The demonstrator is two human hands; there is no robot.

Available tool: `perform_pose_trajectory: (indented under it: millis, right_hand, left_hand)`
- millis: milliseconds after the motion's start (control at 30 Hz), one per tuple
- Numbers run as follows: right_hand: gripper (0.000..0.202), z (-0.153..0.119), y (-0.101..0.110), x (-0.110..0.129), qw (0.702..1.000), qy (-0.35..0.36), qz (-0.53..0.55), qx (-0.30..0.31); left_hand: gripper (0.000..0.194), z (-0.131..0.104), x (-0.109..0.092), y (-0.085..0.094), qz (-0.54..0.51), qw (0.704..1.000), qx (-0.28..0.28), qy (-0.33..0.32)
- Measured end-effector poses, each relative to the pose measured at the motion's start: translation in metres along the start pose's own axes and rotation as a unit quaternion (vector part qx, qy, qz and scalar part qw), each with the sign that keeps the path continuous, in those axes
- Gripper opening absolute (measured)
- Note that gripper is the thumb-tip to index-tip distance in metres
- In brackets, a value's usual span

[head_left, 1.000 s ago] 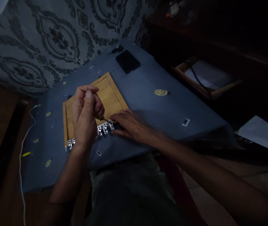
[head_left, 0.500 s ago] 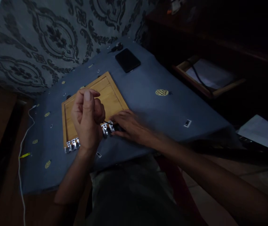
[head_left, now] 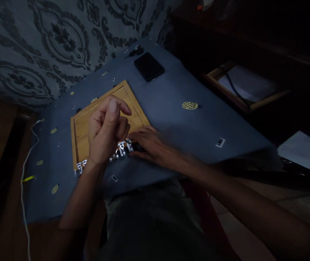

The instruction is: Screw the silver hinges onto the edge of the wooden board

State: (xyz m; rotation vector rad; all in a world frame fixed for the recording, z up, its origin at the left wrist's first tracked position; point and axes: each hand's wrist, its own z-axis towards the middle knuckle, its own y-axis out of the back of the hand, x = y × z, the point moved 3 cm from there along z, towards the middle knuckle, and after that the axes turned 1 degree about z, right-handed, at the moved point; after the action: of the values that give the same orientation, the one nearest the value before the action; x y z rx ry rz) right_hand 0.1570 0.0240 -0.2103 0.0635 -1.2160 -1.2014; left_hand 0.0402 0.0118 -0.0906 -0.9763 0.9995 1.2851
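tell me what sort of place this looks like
A dim room, probably in a home: there is a pineapple-print tablecloth, an ornately patterned surface behind it, and what looks like an open drawer to the right.

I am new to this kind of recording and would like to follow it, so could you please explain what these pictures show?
Of course. There is no machine here: a person works with two bare hands, and one camera worn on the head looks forward and down at them.

On a dark blue pineapple-print tablecloth lies a framed wooden board. Shiny metal hooks line its near edge. Farther back is a black tablet-like device.

The left hand is curled above the board around a thin dark shaft, mostly hidden, so I cannot name the tool. The right hand is at the board's near right corner, beside the last hook; its grip is unclear in the dim light.
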Motion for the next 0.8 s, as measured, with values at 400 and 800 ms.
perform_pose_trajectory:
  millis: [400,800]
  right_hand:
    - [0.035,-0.001,-0.001,-0.003,1.000,0.003,-0.012,-0.021]
    - [0.042,-0.004,-0.002,-0.003,0.999,0.014,-0.004,-0.029]
  left_hand:
    - [0.041,0.001,-0.011,0.005,-0.016,0.999,-0.022,-0.039]
    - [0.036,-0.010,-0.013,0.012,0.006,0.992,-0.127,-0.027]
